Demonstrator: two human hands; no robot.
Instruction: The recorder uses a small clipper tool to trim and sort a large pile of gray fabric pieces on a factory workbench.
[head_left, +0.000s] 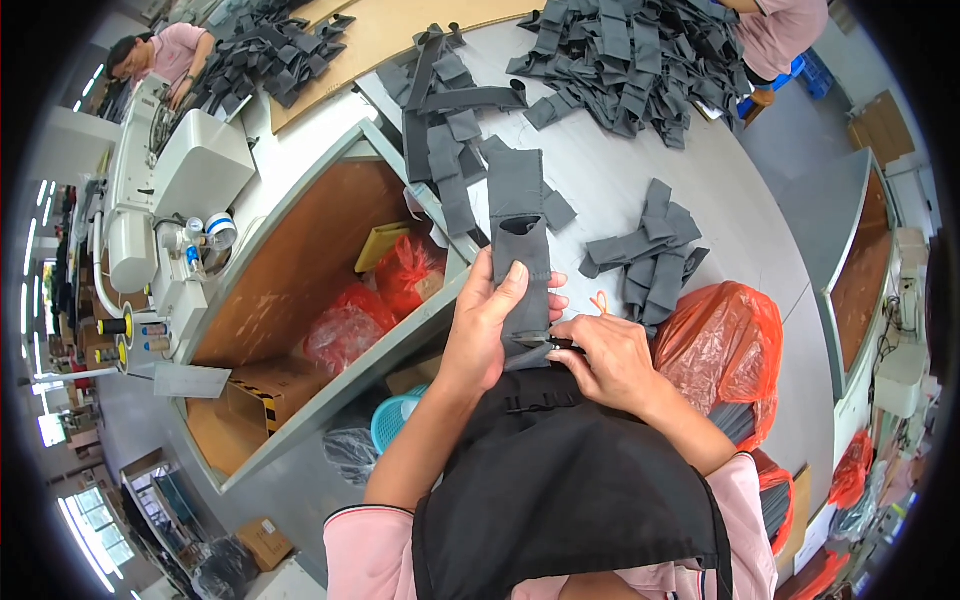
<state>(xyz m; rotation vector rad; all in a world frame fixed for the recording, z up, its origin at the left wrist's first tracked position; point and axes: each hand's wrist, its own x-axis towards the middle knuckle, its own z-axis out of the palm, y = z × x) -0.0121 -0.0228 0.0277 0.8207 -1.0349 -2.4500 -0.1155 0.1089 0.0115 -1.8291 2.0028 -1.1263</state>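
Note:
A dark grey sewn fabric strip (518,185) with a folded, loop-like opening in its middle lies lengthwise before me. My left hand (478,330) grips it, thumb on top and fingertips showing at its right side. At the strip's near end, my right hand (612,362) is closed round small thread snips (562,343), dark-handled with thin metal blades. Those blades lie across the fabric close to its near edge; whether they touch a thread is too small to tell. Right of the strip, a small pile of similar grey pieces (655,245) rests on the white table (775,235).
More grey strips (445,120) and a big heap (635,65) cover the far table. A red plastic bag (720,335) stands right of my arm. Left are a wood-lined bin (300,235) and a sewing machine (200,165). Two co-workers (170,55) sit beyond.

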